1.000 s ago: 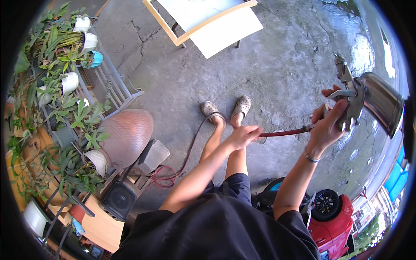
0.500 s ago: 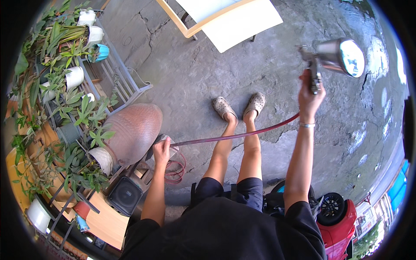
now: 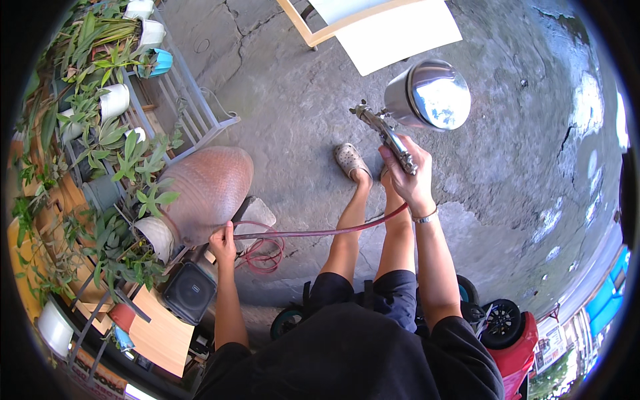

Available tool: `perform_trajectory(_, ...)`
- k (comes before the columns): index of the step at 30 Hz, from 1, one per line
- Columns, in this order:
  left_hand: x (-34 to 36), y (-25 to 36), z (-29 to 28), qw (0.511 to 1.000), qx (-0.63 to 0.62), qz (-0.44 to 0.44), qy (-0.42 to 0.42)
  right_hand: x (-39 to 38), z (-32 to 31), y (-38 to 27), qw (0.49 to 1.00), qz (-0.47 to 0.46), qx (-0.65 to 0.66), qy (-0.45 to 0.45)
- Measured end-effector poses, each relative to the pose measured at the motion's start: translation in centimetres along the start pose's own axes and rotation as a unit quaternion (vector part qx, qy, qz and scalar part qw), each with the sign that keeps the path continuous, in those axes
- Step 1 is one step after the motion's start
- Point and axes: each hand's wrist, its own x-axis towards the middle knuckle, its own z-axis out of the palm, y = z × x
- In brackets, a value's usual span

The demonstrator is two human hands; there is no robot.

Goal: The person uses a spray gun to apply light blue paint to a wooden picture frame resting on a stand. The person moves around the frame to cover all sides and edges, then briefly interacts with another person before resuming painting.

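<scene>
In my right hand (image 3: 412, 170) is a metal spray gun (image 3: 385, 133), its handle gripped in my closed fingers. A shiny silver cup (image 3: 437, 95) sits on top of the gun. From the bottom of the grip a dark red hose (image 3: 320, 233) runs left across my shins. My left hand (image 3: 223, 243) is closed around that hose, near a large brown clay jar (image 3: 210, 190). Beyond the left hand the hose hangs in loose coils (image 3: 261, 257).
A wooden frame (image 3: 323, 33) and a white panel (image 3: 400, 37) stand ahead. Potted plants (image 3: 115, 103) crowd a grey metal rack (image 3: 193, 110) at left. A black speaker (image 3: 189, 293) stands near my left forearm. A red vehicle (image 3: 517, 353) is behind right. Cracked concrete (image 3: 507, 167) lies underfoot.
My right hand has brought the spray gun leftward and closer in, so the hose between my hands hangs shorter. My left hand has shifted slightly left and down along with the hose.
</scene>
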Motion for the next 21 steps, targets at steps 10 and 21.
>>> perform_trajectory(10, -0.1, 1.9, 2.2, 0.998, -0.054, -0.003, -0.014, 5.6, -2.3, 4.7, 0.972, 0.016, -0.146, 0.184)
perform_trajectory(21, 1.4, 0.0, -0.3, 0.991, -0.076, -0.08, 0.082, 2.9, 2.3, 6.4, 0.981, 0.053, -0.004, 0.184)
